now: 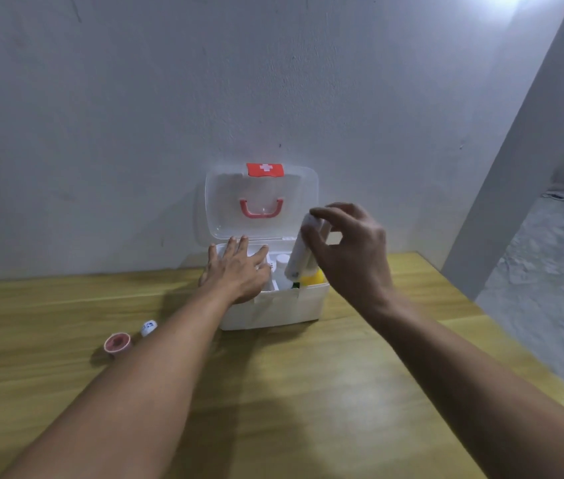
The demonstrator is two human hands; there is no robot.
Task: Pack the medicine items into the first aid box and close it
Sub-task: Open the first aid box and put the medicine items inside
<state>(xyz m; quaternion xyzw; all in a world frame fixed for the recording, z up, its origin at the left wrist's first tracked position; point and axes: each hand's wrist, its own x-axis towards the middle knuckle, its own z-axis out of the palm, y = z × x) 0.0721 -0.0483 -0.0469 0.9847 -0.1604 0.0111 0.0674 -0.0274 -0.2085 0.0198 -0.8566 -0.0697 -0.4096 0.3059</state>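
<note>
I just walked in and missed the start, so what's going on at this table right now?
A person is packing a white first aid box that stands open on a wooden table, its clear lid upright. The left hand rests flat on the box's left side. The right hand holds a white tube-like item tilted over the box's right side, where a yellow item and a white bottle already sit. A roll of tape and a small white item lie on the table, unpacked.

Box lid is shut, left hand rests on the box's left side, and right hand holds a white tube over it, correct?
Not quite: the head view shows the lid open, standing upright at the back of the box. The left hand does rest on its left side, and the right hand holds the white tube over it.
</note>
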